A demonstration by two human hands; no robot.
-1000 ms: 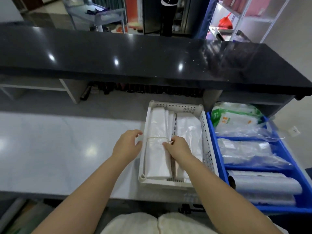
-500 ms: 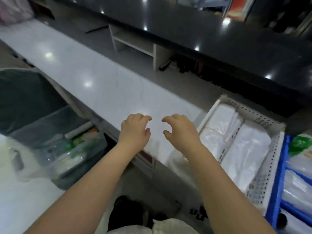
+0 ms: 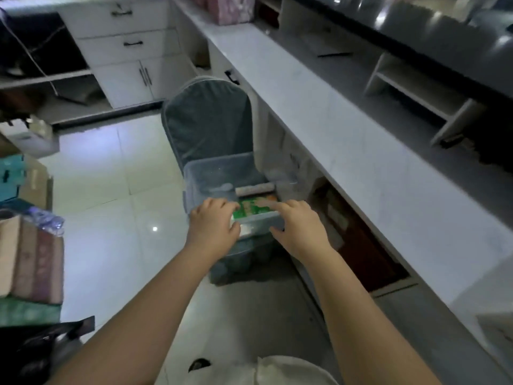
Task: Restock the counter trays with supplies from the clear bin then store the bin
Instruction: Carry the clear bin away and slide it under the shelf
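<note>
Clear bin (image 3: 222, 168) sits on a gray chair (image 3: 206, 118) beside the desk (image 3: 347, 134). Left grip (image 3: 213, 225) curls over its near rim; I cannot tell if it holds. Right grip (image 3: 298, 227) lies open there.

Glossy white tiled floor (image 3: 111, 218), ceiling-light reflections. Long white marble-look counter (image 3: 347, 140) along the right; dark glossy raised ledge (image 3: 416, 31) above it. White cabinet with black-handled drawers (image 3: 130, 51) at far end. Grey-green fabric-covered chair (image 3: 208, 120) beside the counter. Stacked cardboard boxes (image 3: 30, 257) at left.
</note>
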